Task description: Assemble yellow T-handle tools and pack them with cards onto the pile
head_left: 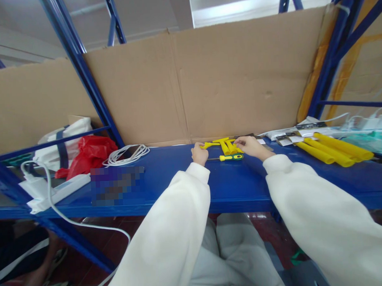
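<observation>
My left hand (199,154) is closed around a small yellow plastic piece (211,144), whose end sticks out to the right of the fingers. My right hand (250,146) has its fingers bent together at the right side of several yellow T-shaped plastic pieces (225,148); what lies between its fingertips is too small to make out. Between the hands, in front of these pieces, a screwdriver (231,157) with a yellow and green handle lies on the blue shelf (180,181), its shaft pointing left.
Yellow tubes (333,149) and labelled packets (287,138) lie on the right. At left are a coiled white cable (126,155), a red plastic bag (91,151) and a white power strip (60,193). Cardboard (239,77) stands behind. Another person's leg (21,255) shows lower left.
</observation>
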Demonstrator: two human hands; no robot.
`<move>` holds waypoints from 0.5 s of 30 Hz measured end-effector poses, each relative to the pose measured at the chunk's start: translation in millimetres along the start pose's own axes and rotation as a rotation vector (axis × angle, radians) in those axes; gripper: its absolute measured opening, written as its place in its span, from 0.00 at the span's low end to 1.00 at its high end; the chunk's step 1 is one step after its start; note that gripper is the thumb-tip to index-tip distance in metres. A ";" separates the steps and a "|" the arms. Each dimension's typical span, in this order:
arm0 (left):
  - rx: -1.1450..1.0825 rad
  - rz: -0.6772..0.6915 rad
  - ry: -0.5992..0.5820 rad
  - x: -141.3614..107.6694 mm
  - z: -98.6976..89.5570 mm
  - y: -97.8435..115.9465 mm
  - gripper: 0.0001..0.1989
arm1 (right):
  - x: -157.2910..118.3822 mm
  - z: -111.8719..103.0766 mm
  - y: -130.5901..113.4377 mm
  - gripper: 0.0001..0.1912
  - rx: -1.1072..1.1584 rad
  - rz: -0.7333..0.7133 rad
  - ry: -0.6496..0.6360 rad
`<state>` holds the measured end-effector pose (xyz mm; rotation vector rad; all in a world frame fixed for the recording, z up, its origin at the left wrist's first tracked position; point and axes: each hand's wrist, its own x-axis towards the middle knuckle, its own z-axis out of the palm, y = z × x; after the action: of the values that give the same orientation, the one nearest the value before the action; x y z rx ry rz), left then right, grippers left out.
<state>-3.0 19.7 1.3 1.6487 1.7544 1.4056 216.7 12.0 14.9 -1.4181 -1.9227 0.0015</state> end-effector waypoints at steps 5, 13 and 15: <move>-0.260 -0.117 0.153 6.3 0.0 0.4 0.14 | 0.1 0.8 1.1 0.11 0.107 0.062 0.006; -0.772 -0.071 0.063 2.2 -1.7 17.3 0.11 | 4.1 1.5 -5.6 0.08 0.628 0.424 0.203; -0.826 -0.050 -0.040 0.1 -1.2 20.4 0.10 | 1.6 -2.9 -10.8 0.09 0.770 0.475 0.200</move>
<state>7.1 15.8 18.6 1.1463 0.9496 1.7236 209.2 7.9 22.2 -1.2233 -1.1734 0.7161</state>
